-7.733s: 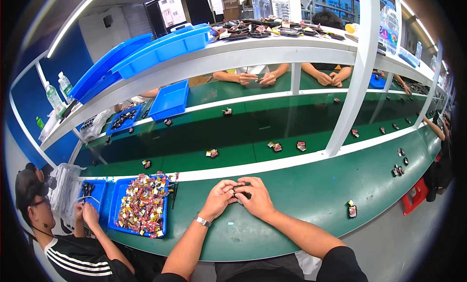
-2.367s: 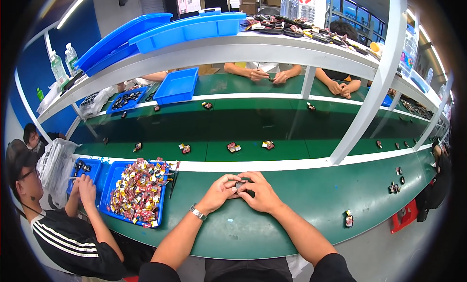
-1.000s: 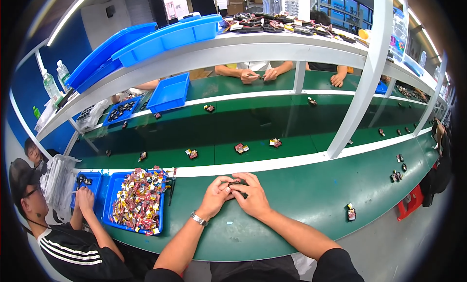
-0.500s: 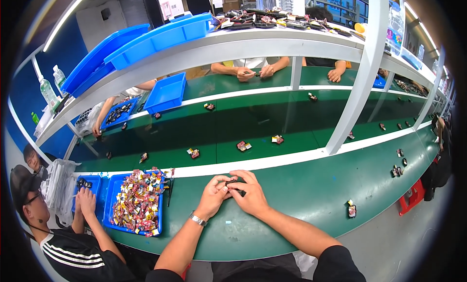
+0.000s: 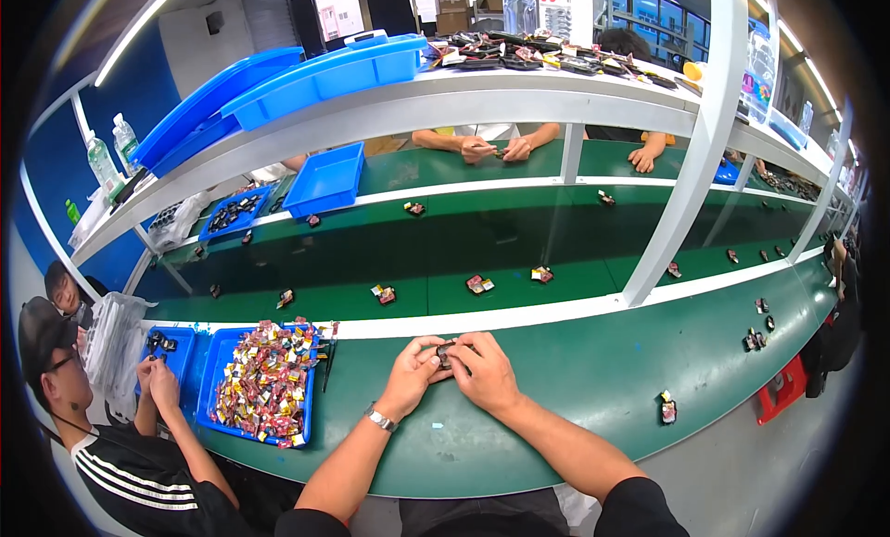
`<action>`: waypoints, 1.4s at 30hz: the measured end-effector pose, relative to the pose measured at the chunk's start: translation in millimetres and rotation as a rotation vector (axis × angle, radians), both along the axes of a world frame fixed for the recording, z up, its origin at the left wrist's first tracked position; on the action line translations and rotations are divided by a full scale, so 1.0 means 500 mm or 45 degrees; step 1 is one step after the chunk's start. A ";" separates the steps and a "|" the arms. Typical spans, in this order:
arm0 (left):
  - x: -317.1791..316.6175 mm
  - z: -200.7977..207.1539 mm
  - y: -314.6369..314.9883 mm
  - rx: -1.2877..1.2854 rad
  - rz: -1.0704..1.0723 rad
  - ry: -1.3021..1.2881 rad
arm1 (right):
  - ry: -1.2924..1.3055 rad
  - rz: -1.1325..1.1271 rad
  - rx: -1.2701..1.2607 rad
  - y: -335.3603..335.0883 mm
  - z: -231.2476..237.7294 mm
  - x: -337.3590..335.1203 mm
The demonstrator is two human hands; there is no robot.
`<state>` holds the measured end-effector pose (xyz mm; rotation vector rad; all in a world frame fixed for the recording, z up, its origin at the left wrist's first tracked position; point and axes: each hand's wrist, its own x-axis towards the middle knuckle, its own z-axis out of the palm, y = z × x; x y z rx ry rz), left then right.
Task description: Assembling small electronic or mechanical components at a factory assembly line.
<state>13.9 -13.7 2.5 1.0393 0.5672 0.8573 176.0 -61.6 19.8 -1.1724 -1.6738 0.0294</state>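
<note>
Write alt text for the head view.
Left hand and right hand pinch a small dark part together over a green workbench. A blue tray of colourful small parts lies to their left, beside a seated co-worker.

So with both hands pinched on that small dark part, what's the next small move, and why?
Probably keep pressing the small dark part together between the left hand and right hand. Both sets of fingertips meet on it above the green bench, and it looks unfinished, though the detail is too small to tell.
</note>
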 end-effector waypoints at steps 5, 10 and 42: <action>-0.005 -0.009 0.004 -0.003 -0.002 0.030 | -0.046 -0.035 -0.006 -0.001 -0.002 -0.006; 0.000 -0.006 0.001 0.009 0.011 0.078 | -0.059 -0.061 0.011 0.001 -0.012 -0.007; 0.015 -0.017 -0.007 0.269 0.227 0.240 | 0.929 -0.979 -0.232 0.266 -0.015 0.445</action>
